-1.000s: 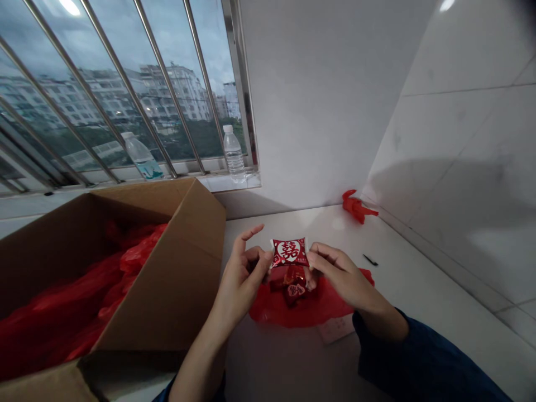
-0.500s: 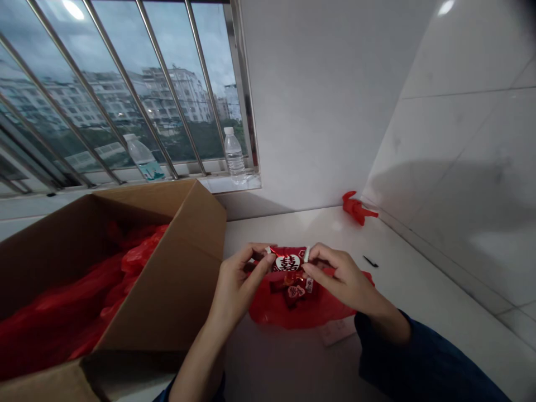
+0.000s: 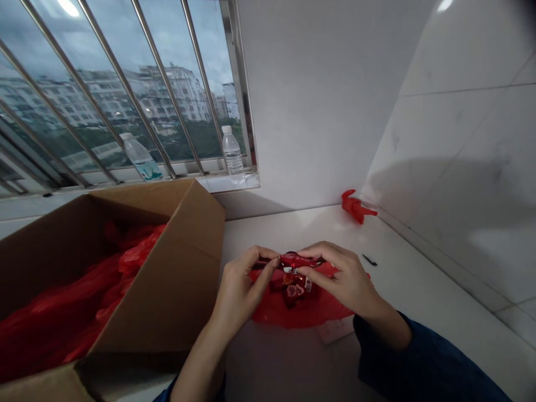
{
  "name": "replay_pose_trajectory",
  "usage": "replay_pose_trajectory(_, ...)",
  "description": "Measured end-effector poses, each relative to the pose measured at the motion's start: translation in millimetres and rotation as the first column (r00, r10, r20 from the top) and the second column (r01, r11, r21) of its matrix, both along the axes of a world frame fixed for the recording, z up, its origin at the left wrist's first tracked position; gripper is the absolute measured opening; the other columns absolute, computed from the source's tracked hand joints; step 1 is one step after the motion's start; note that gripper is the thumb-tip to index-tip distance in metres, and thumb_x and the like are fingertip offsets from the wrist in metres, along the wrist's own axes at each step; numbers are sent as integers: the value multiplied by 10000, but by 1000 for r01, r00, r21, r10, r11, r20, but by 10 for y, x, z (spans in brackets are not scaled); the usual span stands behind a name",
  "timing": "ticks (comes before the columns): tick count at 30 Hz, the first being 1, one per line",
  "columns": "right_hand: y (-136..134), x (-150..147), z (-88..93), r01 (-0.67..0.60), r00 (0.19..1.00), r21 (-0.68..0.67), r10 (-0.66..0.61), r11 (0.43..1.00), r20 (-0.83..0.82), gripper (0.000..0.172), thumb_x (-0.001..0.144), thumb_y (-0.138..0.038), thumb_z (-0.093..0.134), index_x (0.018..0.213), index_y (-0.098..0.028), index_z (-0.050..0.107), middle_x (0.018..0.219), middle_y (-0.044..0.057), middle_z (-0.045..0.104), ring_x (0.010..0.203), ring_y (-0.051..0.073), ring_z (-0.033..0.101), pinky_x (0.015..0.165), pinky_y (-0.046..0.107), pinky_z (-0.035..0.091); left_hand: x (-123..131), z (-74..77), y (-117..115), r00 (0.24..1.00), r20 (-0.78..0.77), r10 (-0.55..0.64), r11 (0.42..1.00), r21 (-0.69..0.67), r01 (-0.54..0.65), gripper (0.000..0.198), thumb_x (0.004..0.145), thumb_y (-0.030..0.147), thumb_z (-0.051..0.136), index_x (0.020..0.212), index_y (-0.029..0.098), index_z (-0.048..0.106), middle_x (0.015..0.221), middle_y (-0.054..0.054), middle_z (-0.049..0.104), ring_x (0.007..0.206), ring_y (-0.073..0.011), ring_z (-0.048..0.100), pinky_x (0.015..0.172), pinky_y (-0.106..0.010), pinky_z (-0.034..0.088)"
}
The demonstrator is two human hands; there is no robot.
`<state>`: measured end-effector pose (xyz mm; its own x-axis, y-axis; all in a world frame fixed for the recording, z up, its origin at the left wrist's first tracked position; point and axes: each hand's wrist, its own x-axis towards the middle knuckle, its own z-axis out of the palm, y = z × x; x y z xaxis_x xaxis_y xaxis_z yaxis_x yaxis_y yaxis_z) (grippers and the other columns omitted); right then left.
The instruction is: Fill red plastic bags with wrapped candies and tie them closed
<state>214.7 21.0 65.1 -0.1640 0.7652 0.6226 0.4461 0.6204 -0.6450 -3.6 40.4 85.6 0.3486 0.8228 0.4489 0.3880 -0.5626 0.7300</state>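
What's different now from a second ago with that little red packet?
The red packet tipped from facing the camera to lying edge-on and sank toward the red bag. The left hand closed its open fingers on one end; the right hand kept its pinch. Cardboard box and bottles unmoved.

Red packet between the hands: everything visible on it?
The red packet is small, glossy, foil-like, with a bit of white print showing. It is tipped nearly edge-on to the camera, held above a red plastic bag of sweets. Fingers of the left hand pinch its left end, those of the right hand its right end.
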Motion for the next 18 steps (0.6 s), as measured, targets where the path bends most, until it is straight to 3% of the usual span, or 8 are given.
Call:
replay_pose_trajectory(3,-22,7,21,-13,1000,62,12,998,18,170,907,-283,682,1075,-256,681,998,39,736,912,195,686,796,359,552,-11,21,-17,999,-20,-39,999,-2,39,171,972,281,569,1113,222,644,1080,-48,710,988,-184,670,873,-300,509)
replay_pose_trajectory(7,-41,12,49,-11,999,139,5,990,45,188,901,-242,686,1089,-252,680,1012,51,729,944,200,680,825,370,555,-13,31,-20,989,-88,-120,992,29,123,407,914,293,673,1306,283,564,1245,-41,663,1128,-193,626,977,-319,471)
replay_pose_trajectory(13,-44,-1,48,-24,997,132,14,991,72,231,886,-267,704,1109,-255,646,999,48,702,935,201,660,798,372,553,11,29,8,984,-97,-150,981,113,161,227,922,232,664,1148,259,659,1079,-20,709,1014,-160,655,884,-269,495)
replay_pose_trajectory(18,-18,-1,12,-57,996,123,49,991,68,218,901,-279,691,1114,-268,644,1006,46,697,942,195,659,806,371,555,11,9,11,984,-64,-169,975,133,176,187,912,205,673,1097,234,674,1075,-43,714,1016,-174,661,885,-292,509)
